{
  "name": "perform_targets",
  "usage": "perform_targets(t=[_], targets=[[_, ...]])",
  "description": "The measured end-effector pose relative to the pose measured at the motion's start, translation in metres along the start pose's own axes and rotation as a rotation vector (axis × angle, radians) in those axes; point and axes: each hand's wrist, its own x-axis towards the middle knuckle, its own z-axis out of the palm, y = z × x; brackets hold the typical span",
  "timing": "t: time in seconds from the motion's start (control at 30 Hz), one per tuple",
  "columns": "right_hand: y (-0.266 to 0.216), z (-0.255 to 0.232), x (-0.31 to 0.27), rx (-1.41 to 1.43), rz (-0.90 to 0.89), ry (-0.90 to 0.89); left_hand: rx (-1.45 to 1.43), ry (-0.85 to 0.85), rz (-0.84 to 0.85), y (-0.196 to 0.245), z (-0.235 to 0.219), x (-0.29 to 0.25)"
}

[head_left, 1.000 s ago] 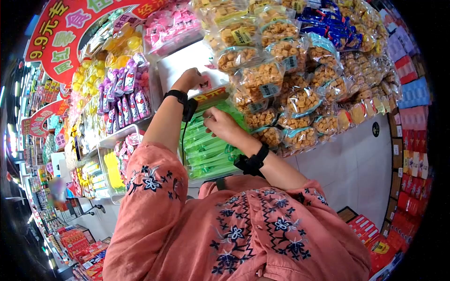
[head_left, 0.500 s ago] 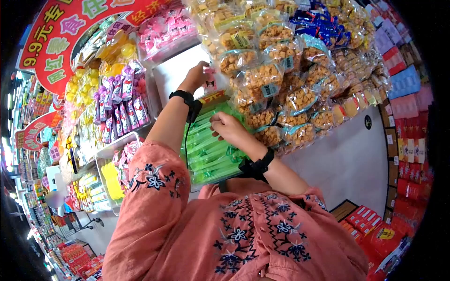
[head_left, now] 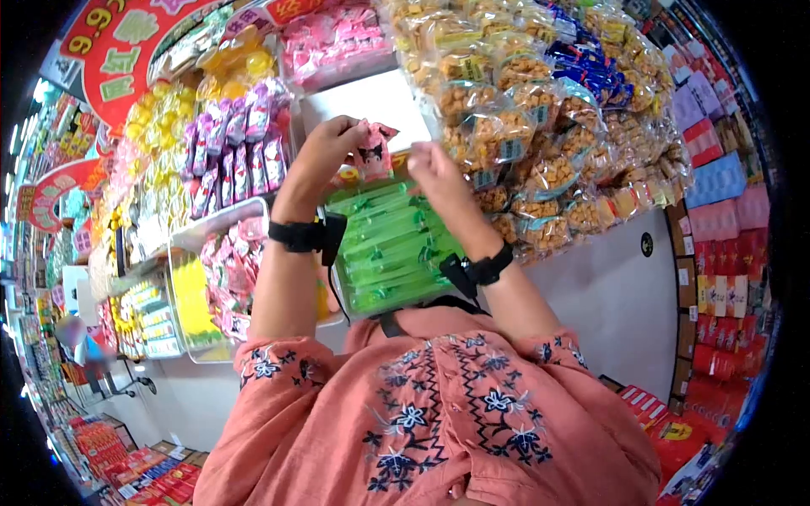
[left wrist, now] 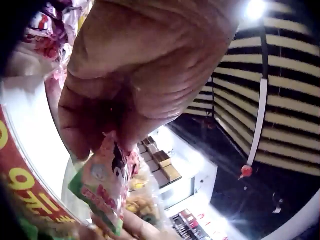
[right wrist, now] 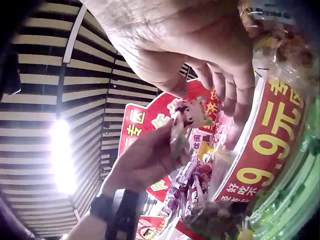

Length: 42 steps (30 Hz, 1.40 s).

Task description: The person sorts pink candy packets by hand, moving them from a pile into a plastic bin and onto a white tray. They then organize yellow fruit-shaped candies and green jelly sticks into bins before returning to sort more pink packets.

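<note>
My left hand [head_left: 321, 160] pinches a small pink candy packet [head_left: 373, 153] by its upper end, above the front edge of a white bin [head_left: 367, 101]. Seen from the left wrist, the packet [left wrist: 104, 182] hangs from thumb and fingertips, with pink and green printing and a dark cartoon figure. My right hand [head_left: 440, 179] is just right of the packet, over the green packets [head_left: 388, 244]. Its fingers [right wrist: 230, 90] bend loosely, and nothing shows between them and the thumb in the right wrist view.
Bagged brown snacks [head_left: 506, 135] are piled at the right. Purple packets [head_left: 245, 160] and a bin of pink packets [head_left: 232, 278] lie left. More pink packets [head_left: 337, 42] fill the bin behind. A red price strip [right wrist: 262, 145] fronts the white bin.
My left hand has come back out of the white bin toward me, bringing the pink packet up into plain view. My right hand has moved up and slightly right, close to the packet.
</note>
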Motion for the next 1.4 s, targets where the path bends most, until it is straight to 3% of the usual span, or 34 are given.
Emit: perform_targets(t=[0.07,0.17,0.27,0.4,0.53,0.73,1.1,1.4], targets=[[0.006,0.006,0.010,-0.031,-0.231,0.086,-0.203,-0.090,-0.162,0.012,-0.003,-0.036],[-0.024,0.019,0.003,0.315,0.003,-0.208,-0.297,-0.098,-0.145,0.003,-0.008,-0.070],[-0.031,0.035,-0.006,0.335,0.176,-0.397,-0.286,0.000,-0.072,-0.006,-0.011,-0.089],[-0.036,0.053,-0.023,0.189,0.166,-0.402,-0.214,0.166,-0.016,-0.027,-0.008,-0.096],[-0.037,0.057,-0.034,0.218,0.237,-0.383,-0.047,0.338,0.110,-0.044,0.004,-0.097],[-0.021,0.046,-0.042,0.403,0.246,-0.286,-0.209,0.425,0.100,-0.044,0.012,-0.104],[-0.024,0.039,-0.034,0.475,0.222,-0.294,-0.548,0.367,-0.062,-0.060,0.022,-0.103],[-0.040,0.019,-0.024,0.404,0.250,-0.365,-0.558,0.391,0.006,-0.049,0.044,-0.078]])
